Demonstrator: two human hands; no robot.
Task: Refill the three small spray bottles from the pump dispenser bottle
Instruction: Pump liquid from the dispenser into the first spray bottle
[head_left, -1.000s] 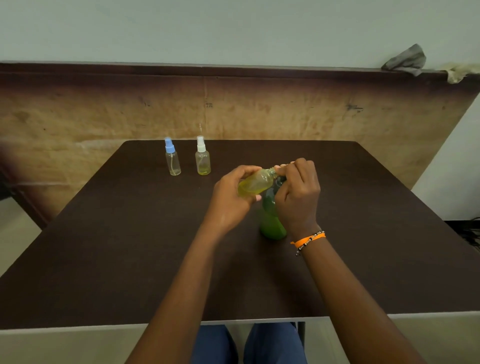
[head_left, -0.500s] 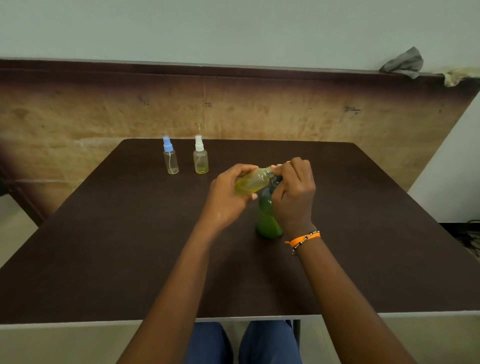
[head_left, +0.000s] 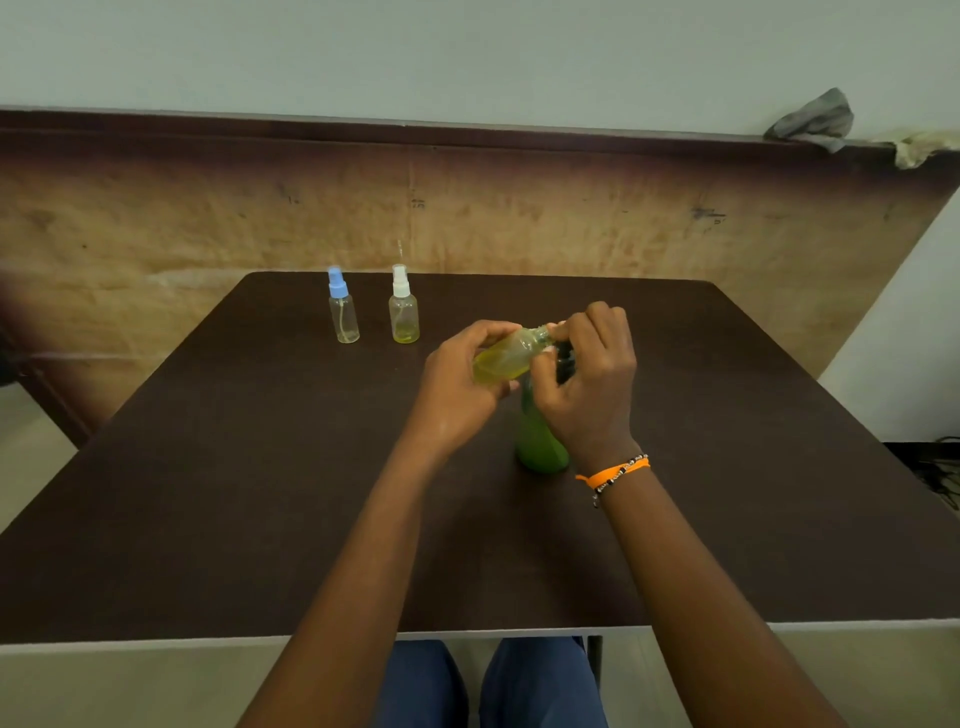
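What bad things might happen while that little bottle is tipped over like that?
1. The left hand holds the small clear bottle of yellow-green liquid tilted, apparently uncapped. Liquid might dribble onto the dark brown table.
2. The right hand works on top of the tall green pump bottle, which stands alone. A hard push might tip it.
3. Overfilling looks possible, since the small bottle already holds plenty.

Dim, even indoor light, no visible source. Colours muted, slightly warm. Dark brown surface (head_left: 208, 493) shows only a faint sheen, no hard glare; shadows under the hands soft and weak. Wide-angle bend: wall ledge (head_left: 467, 127) bows and the surface edges splay outward. Left border smeared and dark. Whole frame soft; blue spray cap (head_left: 336, 283) slightly blurred, fingers (head_left: 597, 322) lack fine detail.
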